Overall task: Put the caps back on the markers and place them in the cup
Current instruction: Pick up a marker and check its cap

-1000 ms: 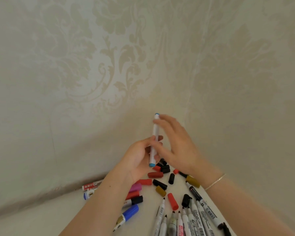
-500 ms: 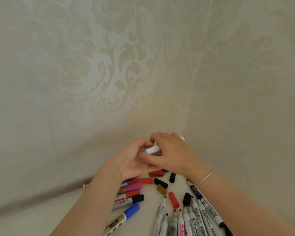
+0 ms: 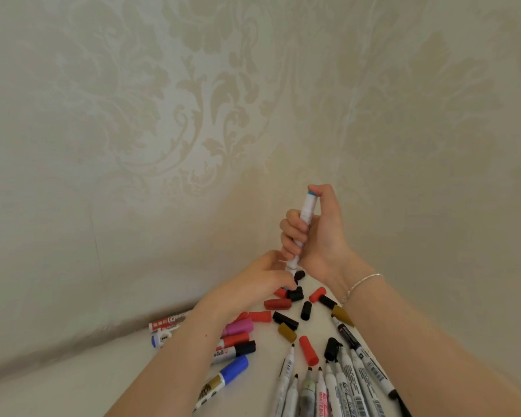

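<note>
Fingers (image 3: 291,233) of the right hand (image 3: 319,236) curled round an upright white marker (image 3: 304,218); left hand (image 3: 259,278) fingers bent over loose caps (image 3: 295,294), grip unclear.

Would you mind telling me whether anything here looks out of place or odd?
Yes: loose red, black and ochre plastic caps lie scattered on the white tabletop, while a row of white whiteboard markers lies uncapped, tips bare. No cup is in view.

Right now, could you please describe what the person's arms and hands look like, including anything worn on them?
Both forearms are bare, with no sleeves in view. The right hand has a thin silver chain bracelet around its wrist. The left hand and its wrist carry nothing that shows: no ring, watch or band. No gloves or markings are visible on either hand.
</note>
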`<move>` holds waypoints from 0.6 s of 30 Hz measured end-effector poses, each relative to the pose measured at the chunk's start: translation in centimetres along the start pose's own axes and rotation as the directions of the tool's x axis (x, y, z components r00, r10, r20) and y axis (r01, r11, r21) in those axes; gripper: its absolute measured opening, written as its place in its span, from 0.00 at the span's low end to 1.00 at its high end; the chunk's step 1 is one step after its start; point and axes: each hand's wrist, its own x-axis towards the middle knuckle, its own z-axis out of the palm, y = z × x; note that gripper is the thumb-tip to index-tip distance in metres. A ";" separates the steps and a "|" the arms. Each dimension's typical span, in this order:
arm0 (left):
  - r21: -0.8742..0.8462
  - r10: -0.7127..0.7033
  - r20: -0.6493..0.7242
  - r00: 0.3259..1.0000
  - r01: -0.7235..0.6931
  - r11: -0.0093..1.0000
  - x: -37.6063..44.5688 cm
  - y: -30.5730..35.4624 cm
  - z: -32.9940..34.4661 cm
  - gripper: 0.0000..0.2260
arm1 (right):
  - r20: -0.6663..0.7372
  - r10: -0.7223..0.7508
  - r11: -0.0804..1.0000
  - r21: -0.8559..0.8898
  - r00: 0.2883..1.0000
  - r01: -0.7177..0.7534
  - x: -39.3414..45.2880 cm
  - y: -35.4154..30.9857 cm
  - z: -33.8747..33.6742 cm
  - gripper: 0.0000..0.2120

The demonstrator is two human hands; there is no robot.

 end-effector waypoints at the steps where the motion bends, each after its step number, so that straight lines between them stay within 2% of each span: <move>1: 0.006 -0.001 0.015 1.000 0.001 1.000 0.0 -0.1 0.2 0.23 | -0.004 0.003 1.000 0.013 1.000 -0.003 0.0 0.0 0.0 0.25; 5: -0.072 -0.004 0.066 0.998 0.009 0.997 0.0 0.0 0.6 0.14 | -0.014 0.025 0.999 0.039 1.000 -0.024 0.1 0.2 0.0 0.25; 10: -0.068 0.049 0.031 0.998 -0.047 0.997 -0.3 0.0 0.1 0.10 | 0.032 0.078 0.995 0.059 0.996 -0.080 0.5 0.5 -0.6 0.25; 14: -0.158 0.023 0.005 1.000 -0.022 0.987 -0.4 -0.1 -0.6 0.08 | 0.025 0.121 0.985 0.125 0.992 -0.123 0.6 1.0 -1.0 0.17; 16: -0.078 0.000 0.028 1.000 0.002 0.997 -0.7 -0.2 -1.2 0.06 | -0.040 0.105 0.988 0.114 0.994 -0.100 0.4 1.4 -1.2 0.13; 18: 0.179 -0.051 0.059 0.997 0.040 0.983 -1.1 -0.3 -2.1 0.07 | -0.168 0.023 0.991 -0.126 0.986 -0.045 0.6 1.7 -1.8 0.09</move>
